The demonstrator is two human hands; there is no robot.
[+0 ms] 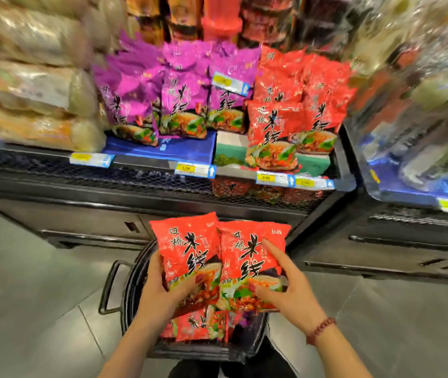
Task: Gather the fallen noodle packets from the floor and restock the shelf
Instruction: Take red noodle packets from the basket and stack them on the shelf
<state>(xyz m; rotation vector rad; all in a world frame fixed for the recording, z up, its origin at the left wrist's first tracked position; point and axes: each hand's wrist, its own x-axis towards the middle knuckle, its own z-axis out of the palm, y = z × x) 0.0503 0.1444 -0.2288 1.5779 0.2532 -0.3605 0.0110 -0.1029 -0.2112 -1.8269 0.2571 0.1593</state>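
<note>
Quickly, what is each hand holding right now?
Left hand: grips the left red noodle packet.
Right hand: grips the right red noodle packet.

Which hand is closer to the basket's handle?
Left. The left hand grips one red packet just right of the handle; the right hand holds the other packet, farther right.

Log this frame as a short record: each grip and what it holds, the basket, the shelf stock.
left grip: holds left red packet, thumb on its front
right grip: holds right red packet, index finger along its face
basket: black, below the hands, loose packets inside
shelf: purple packets left, shelved red packets right
stage: held pair not yet on shelf
</note>
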